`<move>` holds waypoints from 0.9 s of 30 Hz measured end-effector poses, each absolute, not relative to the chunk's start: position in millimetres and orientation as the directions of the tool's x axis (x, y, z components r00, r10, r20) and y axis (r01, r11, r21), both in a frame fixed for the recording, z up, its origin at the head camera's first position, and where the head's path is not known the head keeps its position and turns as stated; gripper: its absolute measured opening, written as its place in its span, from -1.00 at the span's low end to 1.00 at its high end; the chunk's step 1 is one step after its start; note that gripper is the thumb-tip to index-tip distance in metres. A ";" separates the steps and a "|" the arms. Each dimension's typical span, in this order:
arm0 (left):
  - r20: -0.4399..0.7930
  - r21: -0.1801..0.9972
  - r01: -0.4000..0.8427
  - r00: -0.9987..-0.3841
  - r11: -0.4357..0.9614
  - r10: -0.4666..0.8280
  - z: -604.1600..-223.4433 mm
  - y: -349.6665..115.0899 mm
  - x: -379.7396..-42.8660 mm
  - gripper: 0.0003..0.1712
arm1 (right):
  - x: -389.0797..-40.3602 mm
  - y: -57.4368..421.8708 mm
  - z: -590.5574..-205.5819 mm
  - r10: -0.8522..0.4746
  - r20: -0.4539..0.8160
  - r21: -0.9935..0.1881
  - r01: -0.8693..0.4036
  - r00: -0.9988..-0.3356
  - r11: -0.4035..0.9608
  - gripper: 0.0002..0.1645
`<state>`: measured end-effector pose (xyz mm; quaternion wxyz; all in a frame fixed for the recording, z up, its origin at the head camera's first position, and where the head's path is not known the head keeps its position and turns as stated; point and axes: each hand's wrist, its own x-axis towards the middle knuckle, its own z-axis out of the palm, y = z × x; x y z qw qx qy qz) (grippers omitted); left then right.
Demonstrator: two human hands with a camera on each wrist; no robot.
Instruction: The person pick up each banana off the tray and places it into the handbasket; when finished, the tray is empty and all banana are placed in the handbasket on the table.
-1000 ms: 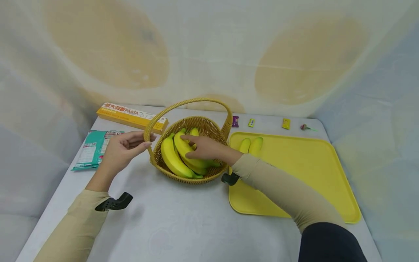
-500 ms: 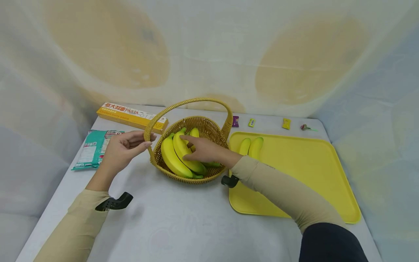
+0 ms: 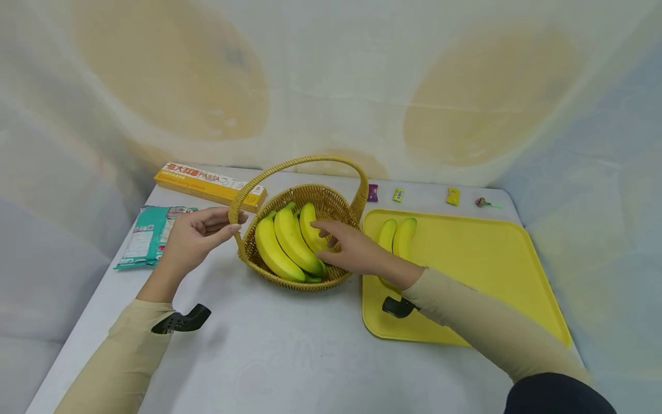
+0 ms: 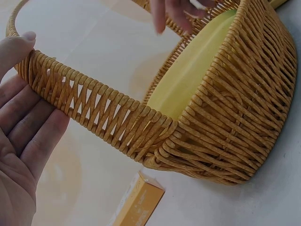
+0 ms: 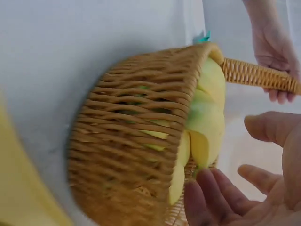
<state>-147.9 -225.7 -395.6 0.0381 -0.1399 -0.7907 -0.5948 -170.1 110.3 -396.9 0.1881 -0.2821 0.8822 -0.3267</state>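
Note:
In the head view, my left hand (image 3: 199, 236) pinches the left side of the arched handle (image 3: 300, 164) of a woven wicker basket (image 3: 331, 195). The left wrist view shows the thumb (image 4: 19, 49) on one side of the handle and the fingers behind it. Several yellow bananas (image 3: 295, 241) lie inside the basket. Over its right side hovers my right hand (image 3: 351, 247), fingers spread and loosely bent, holding nothing. In the right wrist view, its fingertips (image 5: 204, 181) are close to the bananas (image 5: 209, 122); whether they touch cannot be told.
To the right, a yellow tray (image 3: 476, 276) carries two bananas (image 3: 405, 236), partly behind the right wrist. A pasta box (image 3: 207, 185) and a teal packet (image 3: 147, 238) lie left. Purple candy (image 3: 372, 192), yellow candies (image 3: 452, 196) and a lollipop (image 3: 486, 202) lie along the back.
My right hand has let go of the middle banana and drawn back to the right. That banana has shifted slightly left, beside the left one. The left hand stays at the handle.

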 end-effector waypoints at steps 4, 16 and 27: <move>0.224 0.928 0.264 -0.959 0.262 0.172 -395.4 -224.9 -147.6 -0.67 | -150.9 138.4 -397.7 -0.549 -0.065 -0.677 -0.368 -0.833 0.638 -0.26; 0.229 0.924 0.270 -0.958 0.271 0.174 -395.2 -226.5 -147.6 -0.67 | -130.9 231.0 -432.1 -0.294 -0.040 -0.682 -0.189 -0.955 0.707 -0.27; 0.225 0.926 0.265 -0.959 0.269 0.169 -393.5 -224.7 -145.7 -0.68 | -144.0 260.7 -461.9 -0.161 -0.198 -0.654 0.008 -0.967 0.756 -0.06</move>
